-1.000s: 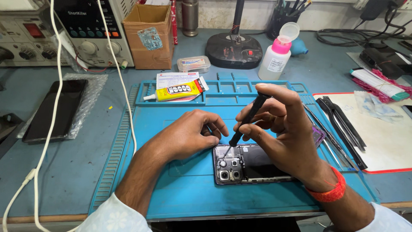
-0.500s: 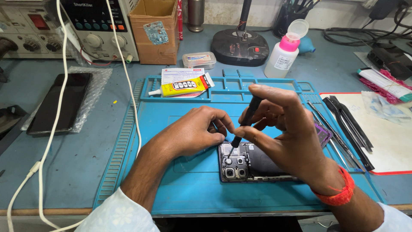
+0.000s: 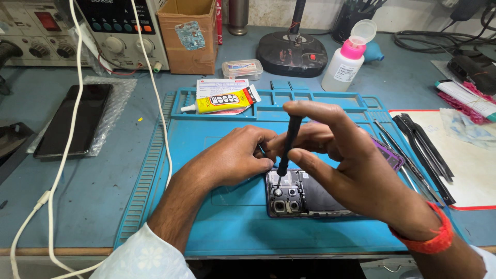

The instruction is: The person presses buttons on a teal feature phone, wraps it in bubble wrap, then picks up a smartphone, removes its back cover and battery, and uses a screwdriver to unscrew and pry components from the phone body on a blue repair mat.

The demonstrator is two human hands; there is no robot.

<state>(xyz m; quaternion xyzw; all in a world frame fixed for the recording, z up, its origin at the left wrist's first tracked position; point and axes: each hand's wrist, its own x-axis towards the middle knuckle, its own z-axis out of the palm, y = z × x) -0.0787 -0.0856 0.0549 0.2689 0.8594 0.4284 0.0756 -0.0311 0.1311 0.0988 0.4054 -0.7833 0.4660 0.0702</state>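
Phone: one opened phone (image 3: 305, 199), back cover off, lies at lower centre of the frame on one blue work mat (image 3: 206, 227).
Right hand: right hand (image 3: 356, 170) pinches one black screwdriver (image 3: 287, 147) between thumb and fingertips, its tip on the phone's upper left corner.
Left hand: left hand (image 3: 232, 157) has its fingers curled together against the phone's top edge.
Mat's far edge: one yellow glue tube (image 3: 222, 101).
Left of frame: one dark phone (image 3: 75, 121) on bubble wrap.
Right of frame: several black pry tools (image 3: 423, 142).
Top of frame: one cardboard box (image 3: 188, 33); one pink-capped white bottle (image 3: 345, 62).
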